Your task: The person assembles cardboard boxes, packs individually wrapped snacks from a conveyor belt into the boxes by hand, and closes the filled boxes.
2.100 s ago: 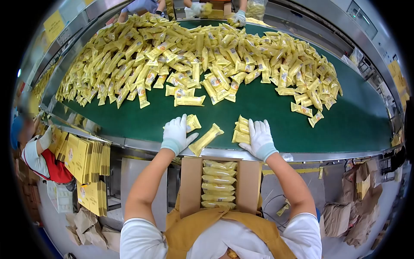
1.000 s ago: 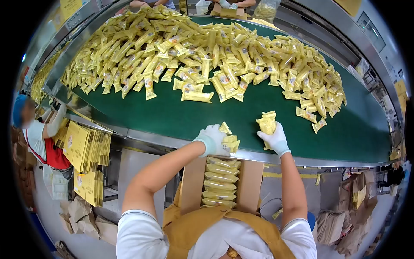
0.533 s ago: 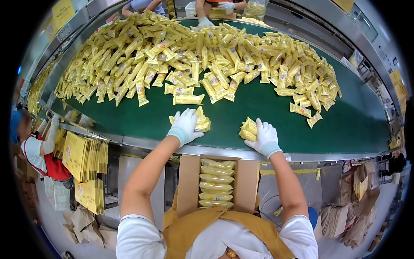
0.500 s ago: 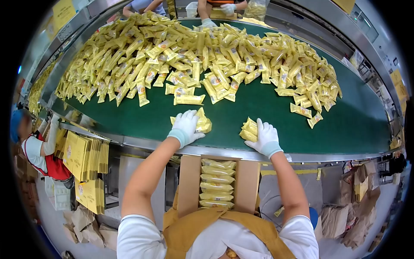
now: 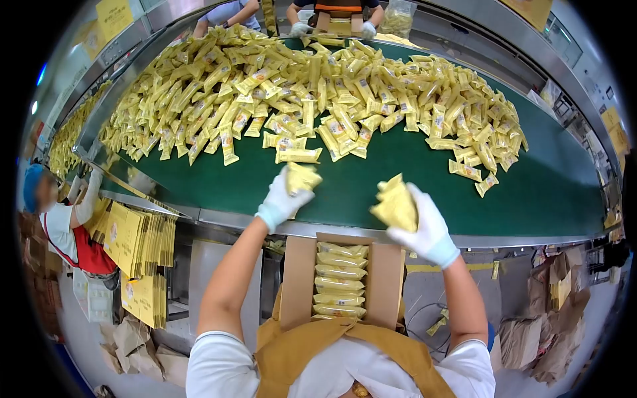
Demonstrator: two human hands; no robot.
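Several yellow wrapped snack packets [image 5: 302, 178] are bunched in my gloved left hand [image 5: 283, 198], whose fingers close round them over the near part of the green conveyor belt [image 5: 252, 189]. My gloved right hand [image 5: 424, 222] grips another bunch of yellow snack packets [image 5: 396, 204] near the belt's front edge. How many each hand holds is hard to make out. Below and between my hands stands an open cardboard box [image 5: 300, 278], with a column of packets [image 5: 340, 271] lying flat inside. A large heap of loose packets [image 5: 219, 93] covers the far side of the belt.
A metal rail [image 5: 298, 228] edges the belt in front of me. At the left, a person in a red apron [image 5: 91, 251] stands beside stacked flat yellow cartons [image 5: 133, 239]. Across the belt, a person's gloved hands [image 5: 369, 30] flank a box. Brown paper [image 5: 521, 341] lies at the right.
My right hand has turned and raised its bunch of packets off the belt. The left hand has gathered its packets and tilted them up. The far person's hands have moved back to their box.
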